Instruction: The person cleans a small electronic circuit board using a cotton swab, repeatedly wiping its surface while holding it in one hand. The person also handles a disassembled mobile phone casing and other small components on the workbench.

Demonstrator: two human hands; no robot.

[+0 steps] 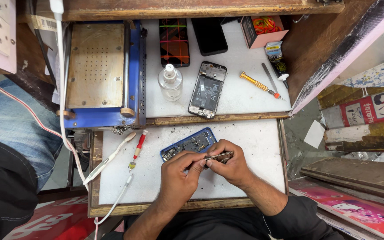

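Observation:
My left hand [179,177] and my right hand [231,164] meet over the lower white board [254,146], both pinching a small dark metal part [218,157] between their fingertips. Just behind the hands lies an opened phone in a blue frame [187,144], its circuit boards showing; my fingers cover its near end. A red-handled screwdriver [138,144] lies to the left of it on the same board.
On the upper shelf lie a second opened phone [207,89], a clear bottle [170,81], two dark phones [174,42], a yellow screwdriver [258,84], a pink box [263,30] and a tube. A blue heating plate machine [101,71] stands at left. White cables [107,162] trail down.

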